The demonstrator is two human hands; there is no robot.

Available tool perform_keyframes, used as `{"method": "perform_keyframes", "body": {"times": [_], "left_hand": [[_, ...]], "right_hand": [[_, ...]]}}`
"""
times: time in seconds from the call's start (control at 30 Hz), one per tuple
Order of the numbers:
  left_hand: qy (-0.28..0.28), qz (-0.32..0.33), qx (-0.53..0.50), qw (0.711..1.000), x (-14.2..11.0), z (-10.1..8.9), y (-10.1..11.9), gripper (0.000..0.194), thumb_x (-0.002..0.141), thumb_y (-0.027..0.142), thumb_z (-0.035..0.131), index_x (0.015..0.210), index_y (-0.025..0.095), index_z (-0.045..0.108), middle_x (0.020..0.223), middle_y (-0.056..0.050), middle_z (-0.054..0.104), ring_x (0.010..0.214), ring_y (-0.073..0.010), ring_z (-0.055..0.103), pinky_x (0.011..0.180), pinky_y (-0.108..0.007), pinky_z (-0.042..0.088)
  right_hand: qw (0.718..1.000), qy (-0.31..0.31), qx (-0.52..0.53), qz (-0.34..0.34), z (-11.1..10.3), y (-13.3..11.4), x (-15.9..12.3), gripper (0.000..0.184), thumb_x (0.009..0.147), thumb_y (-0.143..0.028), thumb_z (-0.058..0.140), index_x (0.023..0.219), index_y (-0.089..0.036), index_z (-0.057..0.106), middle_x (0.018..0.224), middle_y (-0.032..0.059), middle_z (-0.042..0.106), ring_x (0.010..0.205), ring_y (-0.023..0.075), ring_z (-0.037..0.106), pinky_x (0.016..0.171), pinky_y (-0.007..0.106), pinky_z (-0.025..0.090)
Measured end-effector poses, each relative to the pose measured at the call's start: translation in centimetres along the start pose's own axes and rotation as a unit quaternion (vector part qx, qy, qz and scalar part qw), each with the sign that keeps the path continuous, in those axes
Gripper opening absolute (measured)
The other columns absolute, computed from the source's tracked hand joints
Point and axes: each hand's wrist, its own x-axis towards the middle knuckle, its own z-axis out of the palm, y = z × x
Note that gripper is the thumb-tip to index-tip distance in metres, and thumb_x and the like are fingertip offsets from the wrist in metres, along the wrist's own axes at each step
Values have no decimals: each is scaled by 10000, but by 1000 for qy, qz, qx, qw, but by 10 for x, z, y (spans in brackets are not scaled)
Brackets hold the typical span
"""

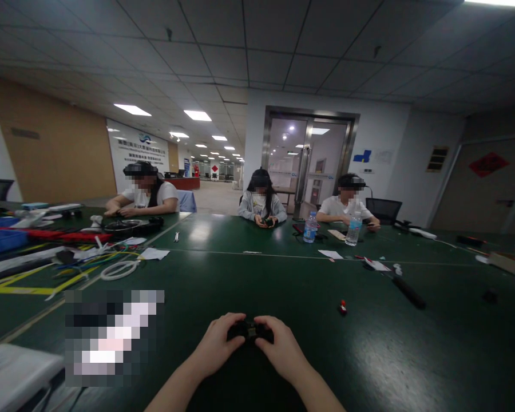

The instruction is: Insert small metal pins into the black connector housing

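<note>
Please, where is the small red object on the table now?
In the head view, the small red object lies right of centre on the green table, between the person's right hand and the black rod.

The head camera looks forward and a bit down, out over the green table [223,280]. The left hand [220,337] and right hand [282,341] are near, at the bottom; the glass door [305,163] is far back. The far right seems blurry.

left hand [221,342] + right hand [280,344]: 2 at 12 o'clock | black gadget [252,331]: 1, between them | people opposite [262,201]: 3, 11 to 1 o'clock | bottles [309,229]: 2 at 1 o'clock | black stick [409,292]: 1 at 2 o'clock
</note>
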Motion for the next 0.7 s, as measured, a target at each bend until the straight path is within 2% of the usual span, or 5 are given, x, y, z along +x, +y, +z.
{"method": "perform_keyframes", "body": {"times": [0.23, 0.47, 0.7], "left_hand": [[3, 10, 9, 1000, 1, 2, -7, 491, 726, 317, 561, 1202, 229, 479, 1249, -43, 479, 1142, -227, 430, 960, -343, 332], [-5, 12, 30, 999, 1, 1, -2, 405, 733, 257, 530, 1138, 233, 522, 1161, -31, 533, 1071, -200, 477, 934, -314, 347], [-10, 6, 45, 999, -1, -1, 4, 442, 716, 237, 538, 1156, 233, 498, 1186, -36, 514, 1093, -215, 458, 943, -335, 323]], "right_hand": [[1000, 0, 0, 12, -2, -5, -3, 414, 707, -174, 538, 1104, -289, 533, 1149, -11, 539, 1084, 194, 483, 885, 344, 400], [999, 2, -15, -29, -1, -1, -2, 408, 699, -176, 547, 1096, -270, 540, 1133, -5, 550, 1080, 188, 488, 908, 339, 378], [999, 11, -6, -34, 1, 2, 0, 397, 697, -166, 550, 1077, -279, 551, 1115, -16, 558, 1070, 184, 494, 897, 333, 383]]}}
